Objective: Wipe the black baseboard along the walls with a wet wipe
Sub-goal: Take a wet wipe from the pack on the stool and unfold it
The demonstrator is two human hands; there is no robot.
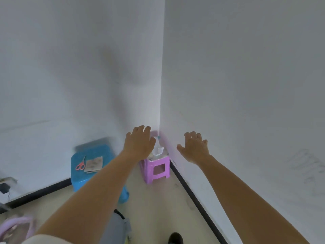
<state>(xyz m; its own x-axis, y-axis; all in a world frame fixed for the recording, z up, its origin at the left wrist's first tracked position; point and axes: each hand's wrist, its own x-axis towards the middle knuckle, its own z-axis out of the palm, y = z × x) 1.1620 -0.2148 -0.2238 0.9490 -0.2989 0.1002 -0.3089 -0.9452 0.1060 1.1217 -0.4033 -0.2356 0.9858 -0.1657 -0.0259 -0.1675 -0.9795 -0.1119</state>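
Note:
The black baseboard [195, 196] runs along the foot of the right wall toward the corner, and another stretch [42, 191] follows the left wall. A pack of wet wipes [159, 152] with a white wipe sticking up sits on a small purple stool [158, 170] in the corner. My left hand [139, 142] is stretched out above the pack, fingers apart, holding nothing. My right hand [194, 148] reaches forward near the right wall, also spread and empty.
A blue stool [88, 175] stands by the left wall with pink-handled scissors [80, 166] and a paper [93, 163] on it. A grey bag [116, 229] lies on the floor below my arms. A purple object [15, 226] is at bottom left.

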